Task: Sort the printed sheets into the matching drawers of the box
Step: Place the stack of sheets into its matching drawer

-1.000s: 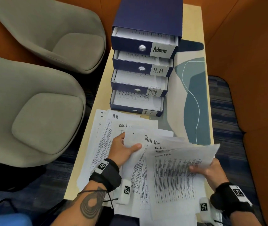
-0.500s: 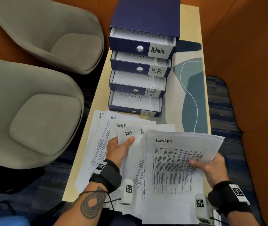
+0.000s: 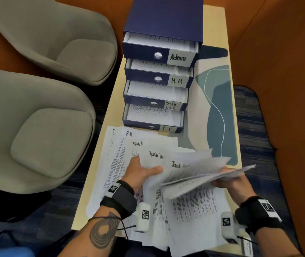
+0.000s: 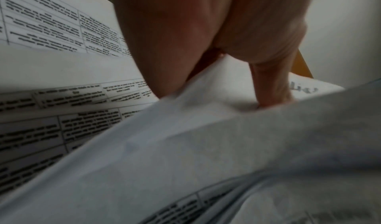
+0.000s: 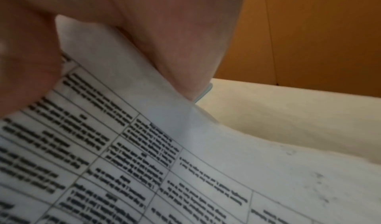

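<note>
White printed sheets (image 3: 194, 206) fanned on near table (image 3: 111, 101) edge. My left hand (image 3: 140, 173) pinches Task List sheet; right hand (image 3: 230, 179) grips lifted bundle (image 3: 200, 171). Navy drawer box (image 3: 163, 21) far, drawers open.

Soft, even indoor light; wide-angle bending at edges; motion-blurred lifted sheets (image 3: 200, 171); dim, unfocused wrist views

Both arms are bare, no sleeves. Each wrist has a chunky black strap (image 3: 119, 198) with a white tag printed with a blocky black-and-white code. A small white camera pod (image 3: 142, 217) with its own code sticker hangs under each wrist, thin black cable trailing off. The left forearm has a dark ringed tattoo (image 3: 102, 231).
</note>
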Tool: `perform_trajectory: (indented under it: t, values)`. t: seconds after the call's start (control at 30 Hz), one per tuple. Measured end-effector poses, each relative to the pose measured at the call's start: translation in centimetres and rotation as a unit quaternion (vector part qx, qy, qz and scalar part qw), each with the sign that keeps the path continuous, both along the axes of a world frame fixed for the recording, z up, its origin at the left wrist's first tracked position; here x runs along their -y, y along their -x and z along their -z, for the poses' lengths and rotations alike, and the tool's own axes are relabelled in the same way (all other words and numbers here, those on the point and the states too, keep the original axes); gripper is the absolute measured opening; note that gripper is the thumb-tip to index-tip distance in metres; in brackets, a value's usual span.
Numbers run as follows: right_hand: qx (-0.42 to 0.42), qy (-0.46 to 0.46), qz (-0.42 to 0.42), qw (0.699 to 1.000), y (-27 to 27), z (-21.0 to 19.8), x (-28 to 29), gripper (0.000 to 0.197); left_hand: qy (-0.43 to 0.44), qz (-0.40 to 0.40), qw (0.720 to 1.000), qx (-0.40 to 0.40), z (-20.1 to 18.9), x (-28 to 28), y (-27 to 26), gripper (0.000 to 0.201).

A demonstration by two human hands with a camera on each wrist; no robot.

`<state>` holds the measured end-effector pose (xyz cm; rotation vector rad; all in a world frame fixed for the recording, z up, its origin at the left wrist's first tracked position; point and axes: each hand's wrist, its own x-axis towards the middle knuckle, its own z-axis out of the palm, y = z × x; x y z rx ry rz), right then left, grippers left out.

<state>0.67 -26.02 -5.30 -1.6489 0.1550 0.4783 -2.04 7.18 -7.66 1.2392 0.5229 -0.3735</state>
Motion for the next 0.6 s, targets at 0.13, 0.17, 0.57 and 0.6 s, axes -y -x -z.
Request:
perform_trajectory:
  t: [0.13, 0.17, 0.57, 0.6]
  values:
    - [0.024, 0.015, 0.053, 0.998, -0.1, 0.0, -0.6, 0.06, -0.023, 0.003, 1.0, 0.011, 0.0, -0.3, 0.2, 0.052]
    - [0.023, 0.013, 0.071, 0.997, -0.1, -0.1, -0.4, 0.059, -0.023, -0.008, 1.0, 0.003, 0.2, -0.5, 0.3, 0.056]
    - [-0.051, 0.056, -0.027, 0.997, 0.3, 0.0, 1.6, 0.045, -0.086, 0.101, 0.991, 0.008, -0.8, 2.6, 0.1, 0.029]
    - [-0.042, 0.061, -0.008, 0.997, 0.6, -0.1, 1.9, 0.046, -0.123, 0.063, 0.99, 0.002, -0.3, 2.4, 0.0, 0.036]
